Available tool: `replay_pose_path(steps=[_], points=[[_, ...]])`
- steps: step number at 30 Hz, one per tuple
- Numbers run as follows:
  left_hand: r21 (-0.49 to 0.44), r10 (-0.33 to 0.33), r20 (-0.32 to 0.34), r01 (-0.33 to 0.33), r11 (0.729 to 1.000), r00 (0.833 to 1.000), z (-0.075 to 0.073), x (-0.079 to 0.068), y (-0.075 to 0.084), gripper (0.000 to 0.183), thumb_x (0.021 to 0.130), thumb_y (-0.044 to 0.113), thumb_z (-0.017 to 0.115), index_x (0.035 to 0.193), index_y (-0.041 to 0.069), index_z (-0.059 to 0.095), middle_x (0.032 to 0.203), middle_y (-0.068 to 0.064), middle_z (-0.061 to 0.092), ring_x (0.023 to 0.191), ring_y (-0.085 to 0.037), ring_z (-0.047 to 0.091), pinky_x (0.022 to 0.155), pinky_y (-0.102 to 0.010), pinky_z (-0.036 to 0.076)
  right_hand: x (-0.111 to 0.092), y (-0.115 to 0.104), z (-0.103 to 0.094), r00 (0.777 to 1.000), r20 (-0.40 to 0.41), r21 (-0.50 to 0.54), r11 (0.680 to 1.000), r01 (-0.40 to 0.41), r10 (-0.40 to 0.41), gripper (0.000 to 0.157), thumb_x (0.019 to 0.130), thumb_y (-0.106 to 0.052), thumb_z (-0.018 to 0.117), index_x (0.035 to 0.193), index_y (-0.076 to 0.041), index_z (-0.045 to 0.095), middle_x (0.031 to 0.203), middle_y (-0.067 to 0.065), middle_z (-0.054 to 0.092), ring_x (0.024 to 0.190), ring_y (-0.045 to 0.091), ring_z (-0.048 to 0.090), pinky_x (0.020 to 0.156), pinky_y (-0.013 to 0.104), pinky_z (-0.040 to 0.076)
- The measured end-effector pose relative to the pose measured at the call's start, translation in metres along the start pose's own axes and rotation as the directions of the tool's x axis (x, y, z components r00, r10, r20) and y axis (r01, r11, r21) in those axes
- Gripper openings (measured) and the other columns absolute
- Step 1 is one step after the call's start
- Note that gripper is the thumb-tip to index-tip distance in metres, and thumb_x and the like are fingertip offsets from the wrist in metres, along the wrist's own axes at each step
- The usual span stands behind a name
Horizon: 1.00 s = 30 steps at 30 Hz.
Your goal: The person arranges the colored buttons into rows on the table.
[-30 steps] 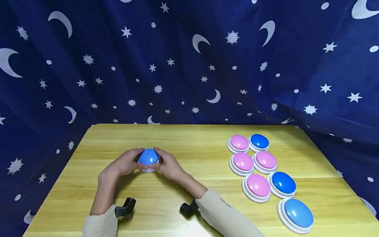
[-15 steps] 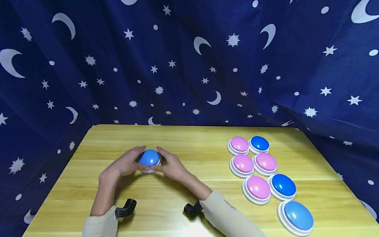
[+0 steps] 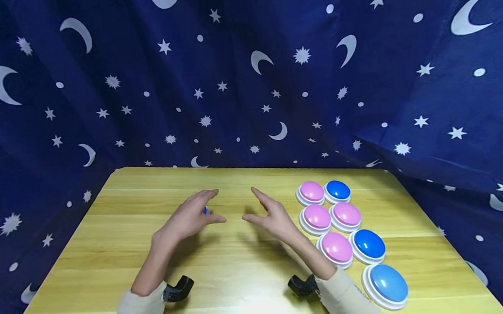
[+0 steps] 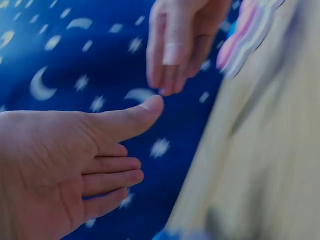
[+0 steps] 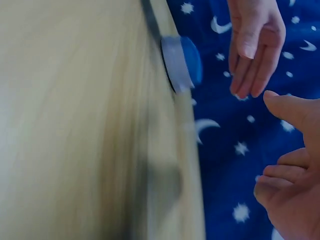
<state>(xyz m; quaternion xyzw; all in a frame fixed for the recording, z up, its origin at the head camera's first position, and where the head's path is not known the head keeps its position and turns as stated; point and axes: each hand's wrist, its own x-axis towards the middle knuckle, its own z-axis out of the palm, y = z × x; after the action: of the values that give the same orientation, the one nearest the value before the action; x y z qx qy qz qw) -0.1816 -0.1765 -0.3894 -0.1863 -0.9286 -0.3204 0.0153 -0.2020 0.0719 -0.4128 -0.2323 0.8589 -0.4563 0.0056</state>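
A blue dome button (image 3: 205, 210) on the left half of the table is mostly hidden behind my left hand (image 3: 187, 219) in the head view. Its white base and blue cap (image 5: 192, 60) show from the side in the right wrist view. The left hand hovers over the table, fingers and thumb spread, holding nothing. To the right of it, my right hand (image 3: 278, 222) is likewise raised with fingers extended and nothing between them. The palms face each other across a gap. Nearest the right hand are a pink dome button (image 3: 317, 216) and another pink button (image 3: 336, 247).
On the table's right side stand more white-based dome buttons: pink (image 3: 312, 191), pink (image 3: 347, 214), dark blue (image 3: 338, 190), dark blue (image 3: 369, 244) and lighter blue (image 3: 389, 283). A navy star-and-moon curtain (image 3: 227, 56) hangs around the wooden table (image 3: 237, 270).
Both hands have let go of the blue button and moved right, spreading apart, the right hand farther. The button stays on the table at left. The head view has turned slightly.
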Motion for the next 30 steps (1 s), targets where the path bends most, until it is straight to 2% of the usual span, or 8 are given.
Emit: replay_pose_path(steps=[5,12,19,21,24,27,28,30], points=[[0.007,0.063,0.045,-0.063,0.998,0.997,0.033,0.008,0.033,0.074,0.082,0.034,0.081,0.141,-0.001,0.051,0.141,-0.018,0.053,0.128,-0.034,0.050,0.104,-0.050,0.042,-0.030,0.011,-0.039,0.999,-0.035,-0.070,0.997,-0.023,0.020,0.080,0.086,-0.029,0.079,0.151,-0.004,0.039,0.152,0.016,0.039,0.138,0.034,0.038,0.110,0.049,0.035],[0.039,0.167,0.124,-0.173,0.984,0.978,0.077,0.020,0.076,0.082,0.080,0.043,0.082,0.143,0.002,0.048,0.139,-0.014,0.055,0.123,-0.028,0.055,0.099,-0.045,0.047,-0.074,0.038,-0.086,0.997,-0.071,-0.173,0.984,-0.036,0.024,0.079,0.086,-0.030,0.079,0.148,0.000,0.042,0.147,0.022,0.045,0.134,0.040,0.043,0.105,0.057,0.037],[0.074,0.275,0.158,-0.289,0.955,0.949,0.115,0.032,0.112,0.078,0.078,0.046,0.082,0.139,0.007,0.054,0.129,-0.006,0.061,0.110,-0.017,0.061,0.086,-0.032,0.054,-0.119,0.051,-0.131,0.987,-0.106,-0.228,0.964,-0.139,0.118,0.078,0.086,-0.034,0.078,0.148,-0.002,0.042,0.145,0.025,0.045,0.129,0.046,0.046,0.102,0.058,0.040],[0.072,0.297,0.158,-0.311,0.948,0.942,0.124,0.034,0.119,0.076,0.077,0.045,0.083,0.138,0.010,0.055,0.126,-0.005,0.062,0.106,-0.015,0.061,0.081,-0.029,0.054,-0.130,0.052,-0.142,0.982,-0.111,-0.264,0.949,-0.175,0.150,0.078,0.087,-0.036,0.077,0.148,-0.002,0.043,0.144,0.027,0.046,0.128,0.049,0.045,0.101,0.062,0.039],[0.059,0.324,0.156,-0.336,0.940,0.933,0.136,0.035,0.130,0.079,0.076,0.044,0.084,0.141,0.013,0.051,0.131,-0.006,0.060,0.110,-0.015,0.060,0.081,-0.029,0.054,-0.143,0.054,-0.159,0.973,-0.120,-0.308,0.924,-0.225,0.197,0.079,0.087,-0.038,0.077,0.148,-0.001,0.043,0.142,0.030,0.047,0.127,0.051,0.045,0.099,0.065,0.038],[0.067,0.339,0.148,-0.351,0.934,0.929,0.145,0.035,0.140,0.086,0.075,0.045,0.084,0.145,0.014,0.045,0.137,-0.006,0.056,0.118,-0.016,0.058,0.084,-0.030,0.054,-0.155,0.055,-0.172,0.965,-0.119,-0.332,0.907,-0.259,0.232,0.079,0.086,-0.038,0.078,0.146,0.001,0.044,0.142,0.030,0.046,0.126,0.051,0.046,0.099,0.062,0.039],[0.067,0.342,0.145,-0.354,0.933,0.929,0.148,0.035,0.142,0.088,0.075,0.046,0.084,0.146,0.015,0.043,0.139,-0.005,0.055,0.119,-0.016,0.057,0.085,-0.031,0.054,-0.158,0.055,-0.176,0.963,-0.116,-0.338,0.902,-0.269,0.244,0.079,0.085,-0.038,0.078,0.146,0.001,0.044,0.142,0.029,0.047,0.127,0.050,0.046,0.100,0.055,0.042],[0.073,0.338,0.145,-0.351,0.933,0.930,0.153,0.034,0.146,0.090,0.075,0.046,0.084,0.148,0.015,0.042,0.139,-0.005,0.055,0.120,-0.016,0.057,0.086,-0.031,0.054,-0.164,0.056,-0.178,0.963,-0.107,-0.335,0.903,-0.269,0.248,0.078,0.085,-0.036,0.079,0.145,0.001,0.046,0.141,0.029,0.048,0.126,0.049,0.047,0.099,0.050,0.043]])
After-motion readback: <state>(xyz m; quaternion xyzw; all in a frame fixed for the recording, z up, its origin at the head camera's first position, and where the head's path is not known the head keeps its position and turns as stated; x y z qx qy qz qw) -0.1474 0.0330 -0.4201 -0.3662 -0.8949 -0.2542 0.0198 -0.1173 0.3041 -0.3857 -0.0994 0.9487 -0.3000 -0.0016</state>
